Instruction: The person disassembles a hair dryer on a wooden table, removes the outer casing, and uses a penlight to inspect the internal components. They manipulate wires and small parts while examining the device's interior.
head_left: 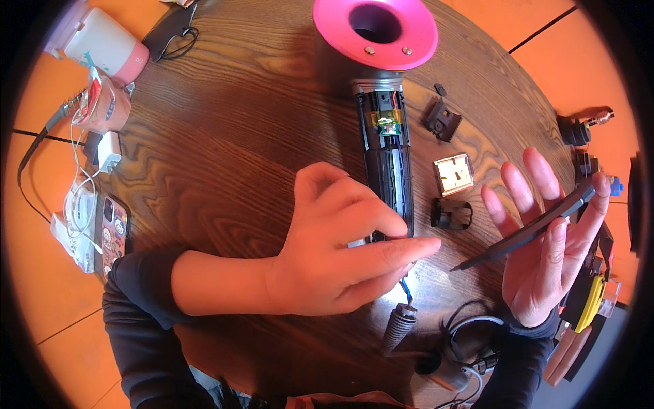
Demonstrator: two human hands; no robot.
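Note:
A hair dryer with a pink round head point(417, 37) lies on the wooden table, its handle point(390, 170) stripped of its cover. Inside the handle a small green circuit board point(388, 127) and dark inner parts show. My left hand point(347, 245) is curled over the handle's lower end, and its fingers hide that part. Blue wires point(407, 292) run out below it toward a grey ribbed cord sleeve point(399, 326). To the right, my right hand point(545, 238) holds a slim black pointed tool point(521, 238) between thumb and index finger, other fingers spread, tip slanting down toward the left.
Right of the handle lie a black plastic part point(443, 121), a gold-coloured square piece point(454, 174) and a black ring-shaped part point(452, 214). A coiled cord point(470, 334) rests near me. On the left are a phone point(114, 228), a white charger point(109, 151) and a white-and-pink container point(109, 48).

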